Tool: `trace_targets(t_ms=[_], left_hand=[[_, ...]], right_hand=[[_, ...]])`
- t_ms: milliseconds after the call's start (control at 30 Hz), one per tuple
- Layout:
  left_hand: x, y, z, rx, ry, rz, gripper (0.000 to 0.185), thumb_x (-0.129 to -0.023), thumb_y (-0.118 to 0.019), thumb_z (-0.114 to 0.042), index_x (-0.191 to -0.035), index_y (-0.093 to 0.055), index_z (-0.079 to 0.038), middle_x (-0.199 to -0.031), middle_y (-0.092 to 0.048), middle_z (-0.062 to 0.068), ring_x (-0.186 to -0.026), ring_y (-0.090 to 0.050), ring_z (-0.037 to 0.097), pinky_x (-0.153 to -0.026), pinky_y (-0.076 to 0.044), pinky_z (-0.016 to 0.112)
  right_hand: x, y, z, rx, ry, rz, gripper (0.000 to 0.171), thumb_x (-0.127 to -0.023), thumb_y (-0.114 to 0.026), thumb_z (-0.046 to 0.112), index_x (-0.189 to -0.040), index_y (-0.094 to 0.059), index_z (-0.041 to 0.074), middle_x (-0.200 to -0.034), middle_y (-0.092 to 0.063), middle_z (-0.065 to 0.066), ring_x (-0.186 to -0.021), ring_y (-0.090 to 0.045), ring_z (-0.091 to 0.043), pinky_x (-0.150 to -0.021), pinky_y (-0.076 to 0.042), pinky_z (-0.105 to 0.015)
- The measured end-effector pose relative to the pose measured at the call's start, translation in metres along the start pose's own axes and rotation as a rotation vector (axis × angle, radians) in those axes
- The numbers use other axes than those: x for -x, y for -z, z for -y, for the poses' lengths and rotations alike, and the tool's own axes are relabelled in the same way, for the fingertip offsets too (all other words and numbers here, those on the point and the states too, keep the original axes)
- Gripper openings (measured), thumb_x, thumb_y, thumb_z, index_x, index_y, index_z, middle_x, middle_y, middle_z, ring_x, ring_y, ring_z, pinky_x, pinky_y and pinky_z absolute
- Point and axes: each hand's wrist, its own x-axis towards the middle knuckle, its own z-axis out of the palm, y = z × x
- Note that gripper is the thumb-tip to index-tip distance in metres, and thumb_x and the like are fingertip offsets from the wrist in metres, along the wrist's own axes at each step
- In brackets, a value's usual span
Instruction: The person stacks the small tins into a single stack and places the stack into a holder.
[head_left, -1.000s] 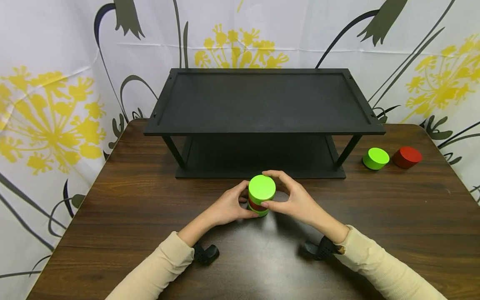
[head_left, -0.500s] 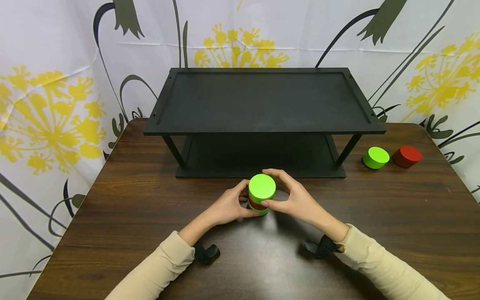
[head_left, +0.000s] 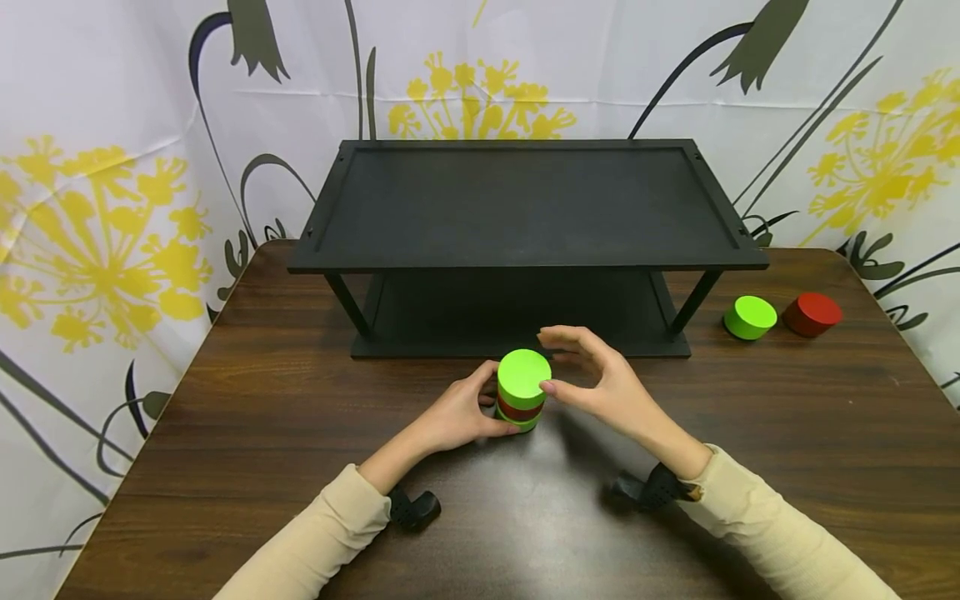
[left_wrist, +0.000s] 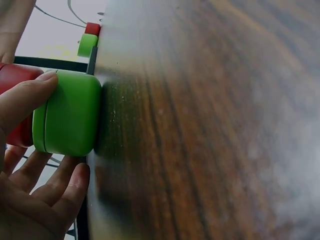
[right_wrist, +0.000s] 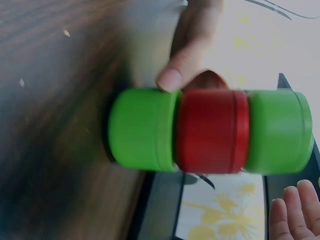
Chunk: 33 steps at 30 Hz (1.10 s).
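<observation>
Three round lidded tins stand stacked on the table. At the base is a green tin (right_wrist: 142, 130), a red tin (right_wrist: 212, 132) sits on it, and another green tin (head_left: 524, 375) is on top. My left hand (head_left: 453, 412) grips the stack low from the left, its thumb on the bottom green tin near the lid seam and its fingers behind. My right hand (head_left: 611, 387) is to the right of the stack with nothing in its grasp, fingers spread from the thumb. Its thumb tip lies right at the top tin's edge in the head view.
A black two-level shelf (head_left: 517, 204) stands just behind the stack. At the right back of the wooden table (head_left: 300, 400) are one more green tin (head_left: 750, 317) and a red tin (head_left: 812, 314), side by side. A flowered white cloth (head_left: 600, 50) hangs behind.
My right hand has let go of the top green tin and moved slightly right, its fingers opening. The left hand and the stack have stayed in place.
</observation>
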Motion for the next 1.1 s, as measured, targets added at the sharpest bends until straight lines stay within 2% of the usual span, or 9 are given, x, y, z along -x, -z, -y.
trace_targets(t_ms=[167,267,533,800,1100], left_hand=[[-0.001,-0.001,0.0,-0.019,0.001,-0.008,0.072,-0.079,-0.079,-0.016,-0.137,-0.037,-0.008,-0.134,-0.052,0.014,-0.12,-0.057,0.032,-0.099,-0.052,0.042],[-0.001,-0.001,0.0,-0.015,0.007,-0.009,0.072,-0.079,-0.079,-0.016,-0.137,-0.037,-0.007,-0.134,-0.052,0.015,-0.121,-0.057,0.033,-0.099,-0.052,0.043],[-0.001,-0.002,0.0,-0.008,0.014,-0.009,0.071,-0.078,-0.079,-0.013,-0.137,-0.038,-0.008,-0.134,-0.052,0.013,-0.122,-0.056,0.032,-0.1,-0.052,0.042],[0.0,-0.002,-0.002,0.001,0.016,-0.01,0.069,-0.078,-0.079,-0.012,-0.135,-0.04,-0.008,-0.132,-0.053,0.012,-0.121,-0.056,0.031,-0.1,-0.051,0.042],[0.0,-0.001,-0.001,-0.004,0.017,-0.003,0.069,-0.079,-0.078,-0.013,-0.136,-0.039,-0.009,-0.133,-0.053,0.012,-0.121,-0.056,0.03,-0.1,-0.051,0.042]], right_hand=[[0.0,0.014,0.001,-0.006,0.017,-0.073,0.047,-0.086,-0.068,0.001,-0.129,-0.051,0.003,-0.127,-0.055,0.004,-0.119,-0.053,-0.005,-0.101,-0.047,-0.022],[0.001,0.024,0.001,-0.007,0.024,-0.109,0.044,-0.087,-0.065,-0.002,-0.128,-0.051,0.0,-0.124,-0.056,0.01,-0.118,-0.054,-0.004,-0.099,-0.047,-0.02],[0.006,0.055,-0.002,0.011,0.022,-0.22,0.037,-0.086,-0.063,-0.005,-0.123,-0.054,-0.005,-0.115,-0.062,0.008,-0.108,-0.059,-0.003,-0.092,-0.05,-0.015],[0.017,0.082,-0.019,-0.027,-0.024,-0.298,0.03,-0.088,-0.062,-0.004,-0.117,-0.06,0.005,-0.107,-0.066,0.012,-0.099,-0.062,0.001,-0.081,-0.052,-0.009],[0.032,0.11,-0.038,0.032,-0.116,-0.389,0.027,-0.089,-0.063,0.0,-0.113,-0.063,0.011,-0.105,-0.065,0.019,-0.094,-0.063,0.006,-0.077,-0.05,-0.005]])
